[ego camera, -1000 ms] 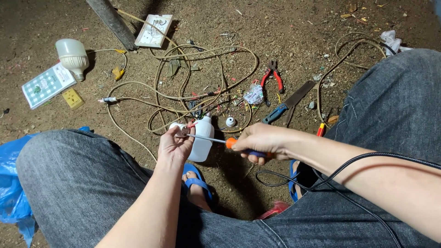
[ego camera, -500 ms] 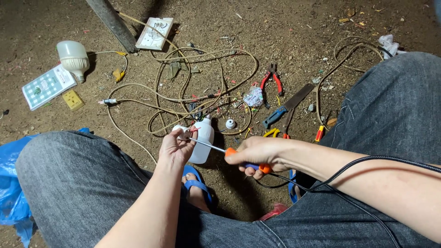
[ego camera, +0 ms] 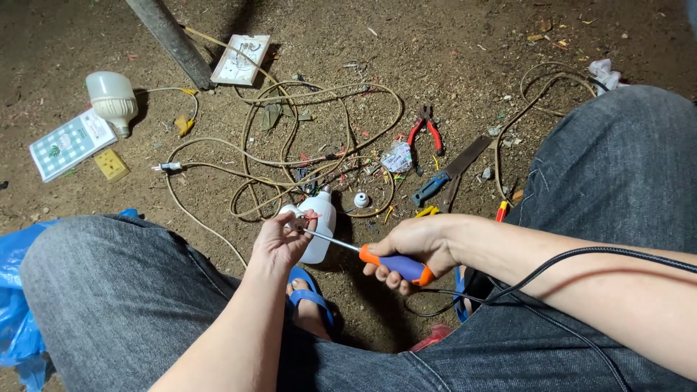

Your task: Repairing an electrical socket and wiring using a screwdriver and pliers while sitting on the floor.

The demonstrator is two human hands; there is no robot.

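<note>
Left hand (ego camera: 282,243) grips the white bulb housing (ego camera: 319,232) above the dirt floor (ego camera: 508,43). Right hand (ego camera: 410,247) is closed around the screwdriver (ego camera: 385,260), tip apparently engaging a terminal screw. Next move calls for steady rotation.

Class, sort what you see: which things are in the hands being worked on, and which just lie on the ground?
In hand:
left hand holds white bulb part
right hand grips orange-purple screwdriver

Lying about:
red pliers
large white bulb
coiled cable
wall socket plate
</note>
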